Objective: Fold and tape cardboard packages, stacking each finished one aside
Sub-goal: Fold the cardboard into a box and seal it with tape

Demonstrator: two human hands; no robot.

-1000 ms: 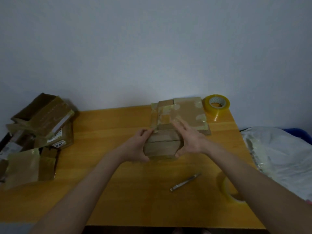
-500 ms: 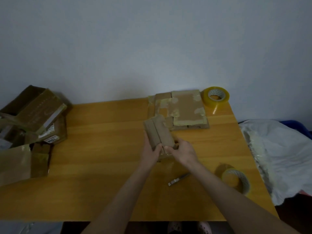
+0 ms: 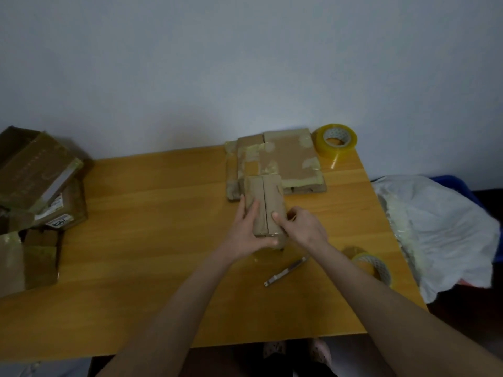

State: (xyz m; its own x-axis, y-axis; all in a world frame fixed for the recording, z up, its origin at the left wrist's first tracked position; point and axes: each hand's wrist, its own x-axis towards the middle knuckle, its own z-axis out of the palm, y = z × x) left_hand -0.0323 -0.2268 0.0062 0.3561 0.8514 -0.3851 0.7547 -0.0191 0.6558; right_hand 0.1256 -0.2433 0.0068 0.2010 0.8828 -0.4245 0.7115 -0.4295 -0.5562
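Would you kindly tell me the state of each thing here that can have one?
Package: flaps folded shut, held by both hands.
Left hand: grips the package.
Right hand: pinches its right side.
Finished stack: taped shut.
Far tape roll: loose end pulled out.
Near tape roll: lying flat, partly hidden.
Cutter: lying flat, blade unclear.

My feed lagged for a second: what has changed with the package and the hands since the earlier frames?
The folded package was turned from crosswise to lengthwise, its seam now running away from the person. The left hand and right hand kept hold, shifting to its near end. The taped stack, far tape roll, near tape roll and knife stayed put.
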